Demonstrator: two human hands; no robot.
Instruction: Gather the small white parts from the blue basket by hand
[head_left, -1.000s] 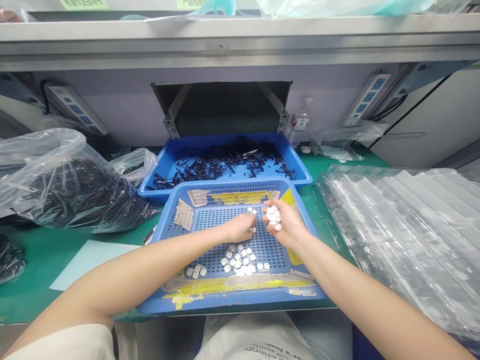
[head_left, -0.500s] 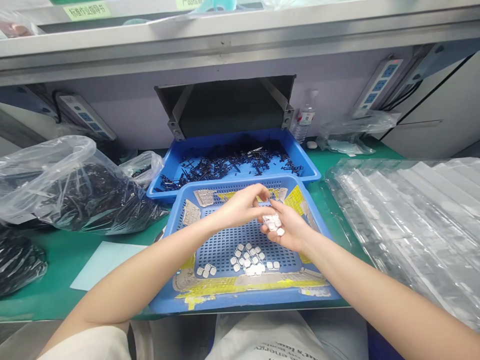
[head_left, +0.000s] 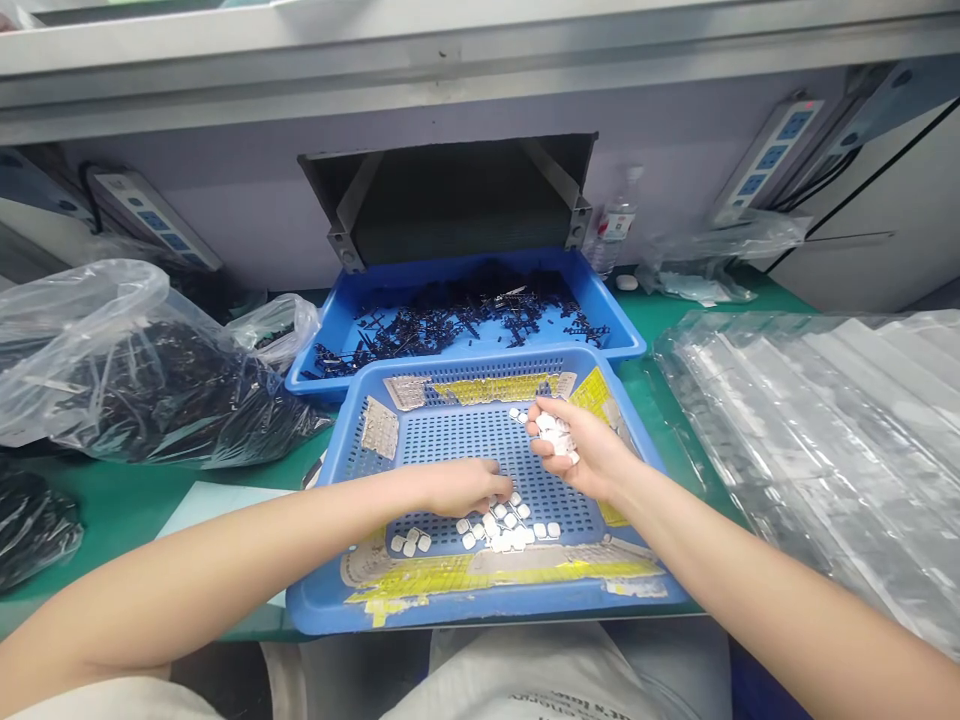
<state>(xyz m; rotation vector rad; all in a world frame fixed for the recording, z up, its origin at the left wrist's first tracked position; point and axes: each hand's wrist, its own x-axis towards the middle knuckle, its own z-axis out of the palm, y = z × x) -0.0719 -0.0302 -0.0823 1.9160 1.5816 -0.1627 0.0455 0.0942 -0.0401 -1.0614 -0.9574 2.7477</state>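
A blue perforated tray (head_left: 450,440), patched with yellow tape, lies in front of me. Several small white square parts (head_left: 504,528) lie loose near its front edge. My left hand (head_left: 465,487) is down on the tray floor, its fingertips touching that cluster; whether it pinches a part I cannot tell. My right hand (head_left: 577,448) hovers palm-up over the tray's right side, cupped around a handful of the white parts (head_left: 553,433). A few white parts (head_left: 517,414) lie just beyond it.
Behind the tray sits a second blue tray (head_left: 607,320) of dark plastic pieces under a black chute (head_left: 457,205). Clear bags of dark parts (head_left: 142,380) lie left. Stacked clear blister trays (head_left: 817,440) fill the right. A water bottle (head_left: 616,228) stands at the back.
My left hand has dropped from beside my right palm down to the loose white parts on the tray floor. My right hand stayed cupped with its handful.
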